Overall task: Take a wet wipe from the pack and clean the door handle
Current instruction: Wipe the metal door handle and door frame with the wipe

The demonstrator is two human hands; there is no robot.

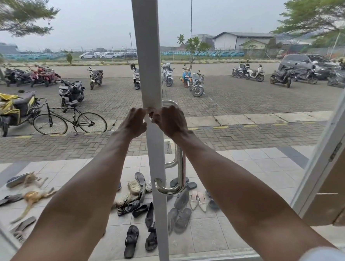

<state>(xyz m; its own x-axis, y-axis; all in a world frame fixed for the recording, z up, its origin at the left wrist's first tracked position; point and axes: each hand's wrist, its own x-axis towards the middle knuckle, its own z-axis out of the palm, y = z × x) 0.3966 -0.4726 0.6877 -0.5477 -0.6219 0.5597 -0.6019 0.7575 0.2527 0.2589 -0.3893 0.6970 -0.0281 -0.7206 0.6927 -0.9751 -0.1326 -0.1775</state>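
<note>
Reaching forward, both hands are raised to the white door frame (148,75) by the handle (180,166): left hand (133,122) and right hand (170,120) are curled, contents unclear.

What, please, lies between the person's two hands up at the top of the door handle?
In the head view, the white door frame runs upright between the left hand and right hand; the chrome door handle is beside it.

No text, label, brand or number can be read anywhere in the view.
</note>
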